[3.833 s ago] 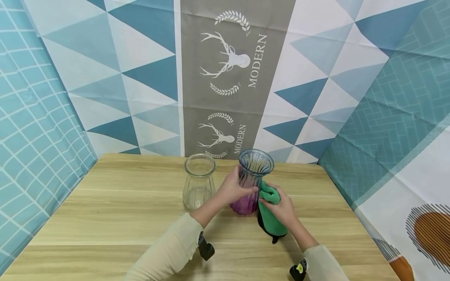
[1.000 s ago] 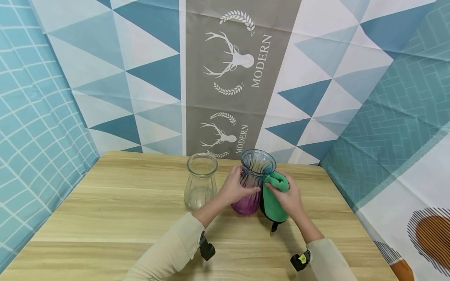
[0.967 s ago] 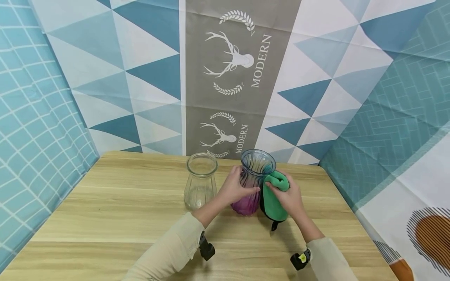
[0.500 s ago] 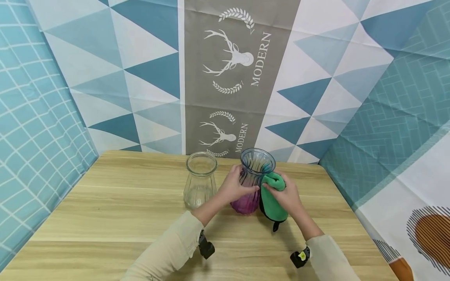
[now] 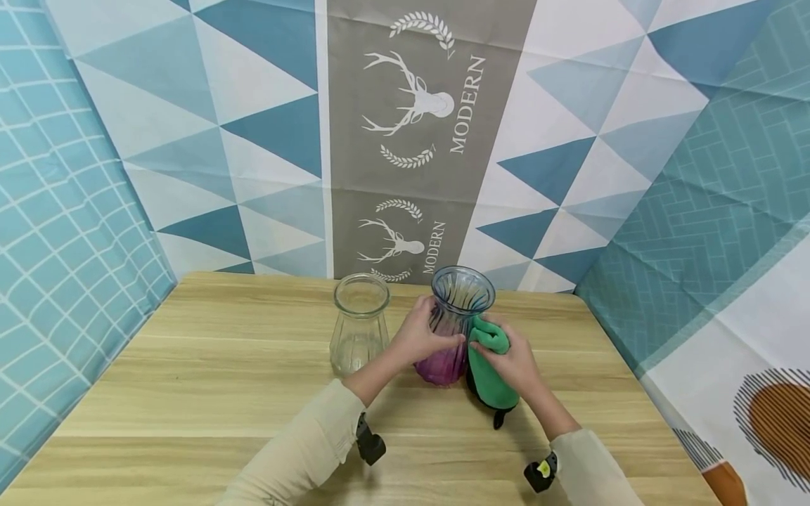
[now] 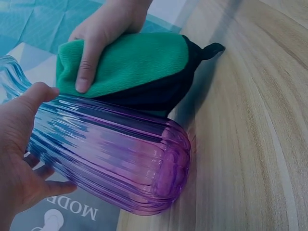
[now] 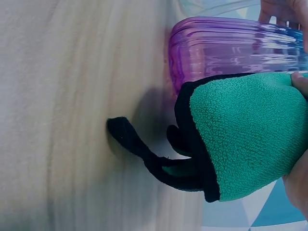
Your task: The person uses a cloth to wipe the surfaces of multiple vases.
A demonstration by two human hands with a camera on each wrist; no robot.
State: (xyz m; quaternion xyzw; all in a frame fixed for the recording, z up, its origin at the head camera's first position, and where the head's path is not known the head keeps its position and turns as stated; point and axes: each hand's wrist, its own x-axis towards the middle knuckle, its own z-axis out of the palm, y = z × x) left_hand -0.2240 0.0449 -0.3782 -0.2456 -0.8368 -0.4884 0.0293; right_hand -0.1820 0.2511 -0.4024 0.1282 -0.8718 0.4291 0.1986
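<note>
Here, the right hand (image 5: 515, 363) pinches a folded green cloth (image 5: 495, 386) against the right side of the blue-and-purple vase (image 5: 441, 367), while the left hand (image 5: 419, 339) grips its opposite side; between them the vase stands roughly upright on the table (image 5: 190, 422), a patterned backdrop (image 5: 418, 169) behind.

MODERN (image 5: 467, 104), twice, on the grey backdrop panel (image 5: 344, 161)
I read both sideways; the left wrist view's cut-off lettering (image 6: 72, 207) is probably one.
</note>
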